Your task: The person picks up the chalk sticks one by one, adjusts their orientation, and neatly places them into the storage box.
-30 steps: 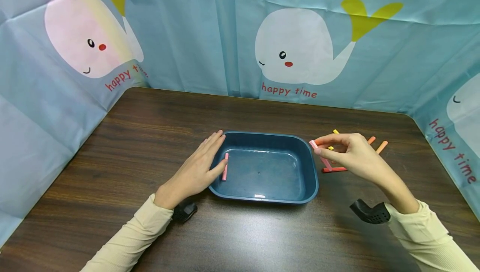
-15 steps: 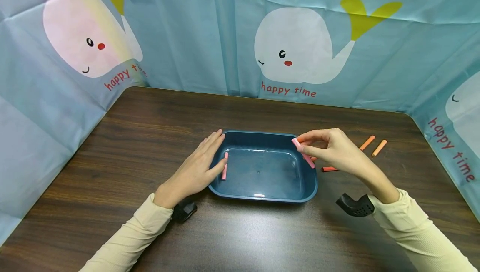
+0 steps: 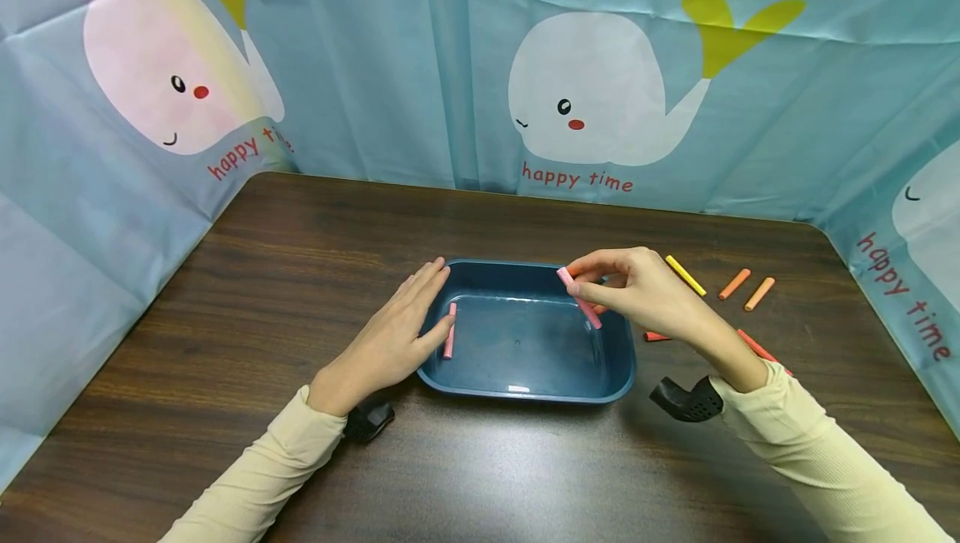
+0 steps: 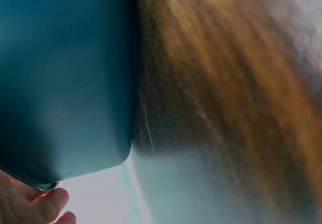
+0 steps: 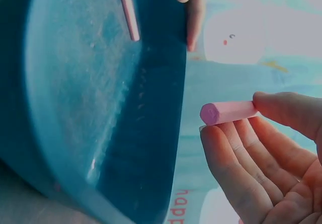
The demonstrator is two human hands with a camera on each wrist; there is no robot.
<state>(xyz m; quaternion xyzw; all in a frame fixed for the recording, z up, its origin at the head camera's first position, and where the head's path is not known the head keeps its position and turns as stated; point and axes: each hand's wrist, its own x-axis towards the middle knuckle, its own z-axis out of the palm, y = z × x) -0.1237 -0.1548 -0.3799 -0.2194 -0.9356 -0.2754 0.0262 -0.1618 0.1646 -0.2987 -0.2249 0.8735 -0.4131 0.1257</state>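
Observation:
A dark blue plastic basin point(image 3: 517, 397) stands on the table, with a pink chalk stick point(image 3: 450, 331) lying inside near its left wall. Against the left side of the basin rests my left hand point(image 3: 390, 339), its fingers straight and its thumb reaching over the rim. My right hand point(image 3: 637, 289) pinches a second pink chalk stick point(image 3: 581, 300) between thumb and fingers, above the right part of the basin. The right wrist view shows the held chalk stick point(image 5: 229, 112) from its end, apart from the basin wall point(image 5: 161, 108).
Right of the basin, several chalk sticks lie on the wooden table point(image 3: 337, 226): a yellow one point(image 3: 686, 276), an orange one point(image 3: 734, 284), a paler orange one point(image 3: 760, 294) and red ones point(image 3: 759, 349). A blue curtain point(image 3: 375, 68) with whale prints hangs behind the table.
My right hand has moved left with the pink chalk stick, from beside the basin to above it, uncovering sticks on the right. My left hand has stayed in place.

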